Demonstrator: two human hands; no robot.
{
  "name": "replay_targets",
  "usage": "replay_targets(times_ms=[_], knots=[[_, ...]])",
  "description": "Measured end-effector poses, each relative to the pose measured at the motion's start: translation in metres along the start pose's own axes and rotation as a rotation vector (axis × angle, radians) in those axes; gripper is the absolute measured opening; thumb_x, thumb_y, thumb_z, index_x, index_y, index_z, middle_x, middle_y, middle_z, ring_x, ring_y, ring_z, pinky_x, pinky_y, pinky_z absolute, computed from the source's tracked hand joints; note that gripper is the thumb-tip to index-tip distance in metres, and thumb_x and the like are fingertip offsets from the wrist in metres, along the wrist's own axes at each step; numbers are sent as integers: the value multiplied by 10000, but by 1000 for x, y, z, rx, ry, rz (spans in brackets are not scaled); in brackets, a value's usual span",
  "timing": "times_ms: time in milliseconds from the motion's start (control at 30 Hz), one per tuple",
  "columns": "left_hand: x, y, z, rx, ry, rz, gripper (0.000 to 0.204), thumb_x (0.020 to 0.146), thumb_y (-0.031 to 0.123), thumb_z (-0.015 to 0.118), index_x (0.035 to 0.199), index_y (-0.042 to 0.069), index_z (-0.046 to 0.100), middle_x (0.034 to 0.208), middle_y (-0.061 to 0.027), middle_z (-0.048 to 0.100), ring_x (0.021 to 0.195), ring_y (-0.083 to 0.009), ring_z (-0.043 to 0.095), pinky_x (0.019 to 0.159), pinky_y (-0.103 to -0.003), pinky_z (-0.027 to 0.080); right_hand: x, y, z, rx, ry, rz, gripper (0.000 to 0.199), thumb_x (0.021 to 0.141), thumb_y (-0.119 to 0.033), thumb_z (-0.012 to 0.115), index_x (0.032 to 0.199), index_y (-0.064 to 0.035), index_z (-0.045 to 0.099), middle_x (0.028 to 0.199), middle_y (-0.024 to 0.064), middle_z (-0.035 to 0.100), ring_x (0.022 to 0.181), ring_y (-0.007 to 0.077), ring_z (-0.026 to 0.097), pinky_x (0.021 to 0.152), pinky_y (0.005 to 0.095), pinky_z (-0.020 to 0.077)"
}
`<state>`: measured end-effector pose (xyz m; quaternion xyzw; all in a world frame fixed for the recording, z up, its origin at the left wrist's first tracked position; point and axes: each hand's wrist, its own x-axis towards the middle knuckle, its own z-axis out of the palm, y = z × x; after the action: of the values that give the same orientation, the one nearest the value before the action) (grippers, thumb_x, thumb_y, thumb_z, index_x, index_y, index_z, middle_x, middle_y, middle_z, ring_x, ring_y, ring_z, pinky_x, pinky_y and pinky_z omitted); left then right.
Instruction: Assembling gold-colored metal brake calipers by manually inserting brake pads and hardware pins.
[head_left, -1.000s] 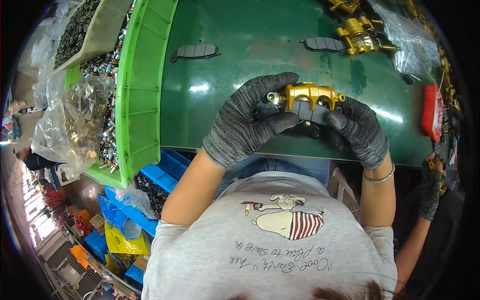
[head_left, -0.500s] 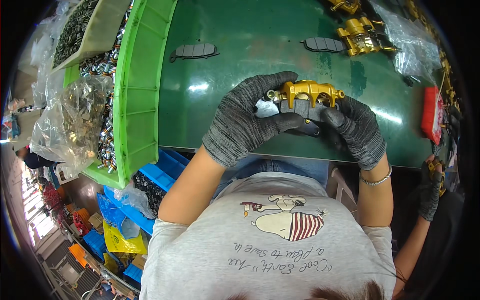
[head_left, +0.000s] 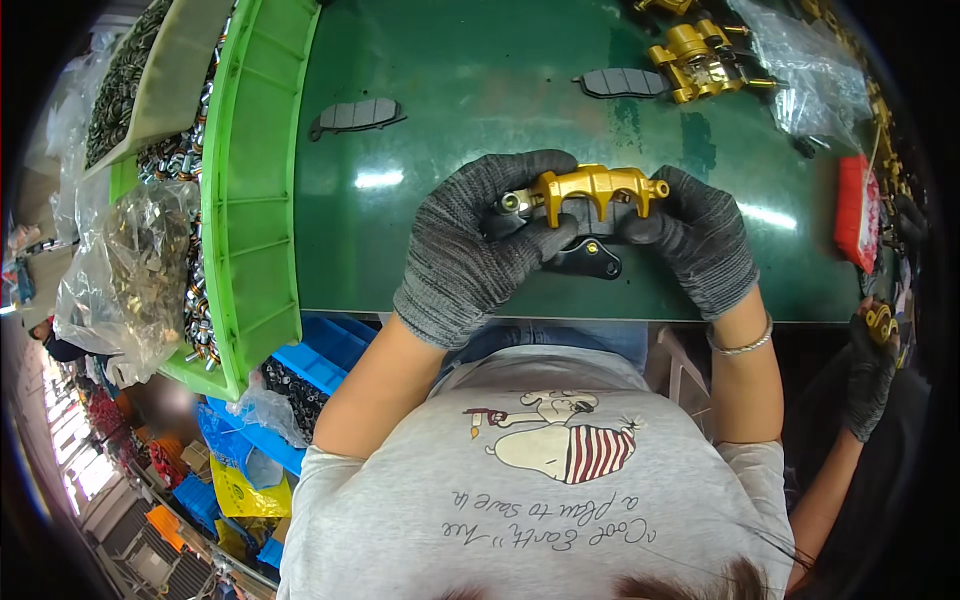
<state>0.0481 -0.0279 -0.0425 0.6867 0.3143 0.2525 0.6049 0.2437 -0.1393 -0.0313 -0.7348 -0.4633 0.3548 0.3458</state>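
One gold brake caliper sat just above the green table's near edge, pinched at its ends by the gloved left hand and right hand; a loosened pinch could probably drop it.

Caliper between hands, bin left.

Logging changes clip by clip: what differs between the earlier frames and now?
Little changed. Both gloved hands, left hand and right hand, still hold the gold caliper over the green table; it sits slightly higher, and a black bracket now shows beneath it. The two brake pads and the green bin stayed put.
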Motion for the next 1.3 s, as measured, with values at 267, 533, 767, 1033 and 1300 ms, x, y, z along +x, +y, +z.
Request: replay_targets(times_ms=[267,533,767,1033,1300], knots=[[-11,-2,-6,81,77,97,390,721,123,739,1094,63,642,1048,-79,654,982,-185,605,896,-308,460,2,-20,-11,-260,-109,-16,317,783,-308,697,962,-52,645,770,136,648,691,262,625,679,341,503],[-24,-27,-43,-32,239,178,352,760,163,708,1090,64,636,1026,-77,649,971,-189,600,884,-307,445,69,-19,-35,-833,383,-452,287,788,-268,685,1014,-94,648,915,127,642,888,281,613,775,384,484],[-25,-14,-49,58,244,212,339,785,205,678,1078,43,626,1014,-98,642,954,-206,603,857,-318,454,141,-28,-122,-1041,594,-310,317,810,-254,643,1113,-165,618,1007,164,620,977,331,578,866,411,454],[-29,-16,-49,-113,243,98,348,813,263,646,1052,11,622,1003,-105,636,954,-218,593,849,-334,454,165,-24,-78,-575,263,21,440,932,-320,485,1292,-67,476,1262,200,523,1168,350,487,990,373,377],[-23,-9,-46,-4,274,96,305,818,186,654,1063,6,627,1013,-136,635,949,-249,599,836,-357,461,229,-2,-165,12,229,59,469,905,-408,511,1219,-62,555,1156,175,602,1113,355,540,957,371,418]])
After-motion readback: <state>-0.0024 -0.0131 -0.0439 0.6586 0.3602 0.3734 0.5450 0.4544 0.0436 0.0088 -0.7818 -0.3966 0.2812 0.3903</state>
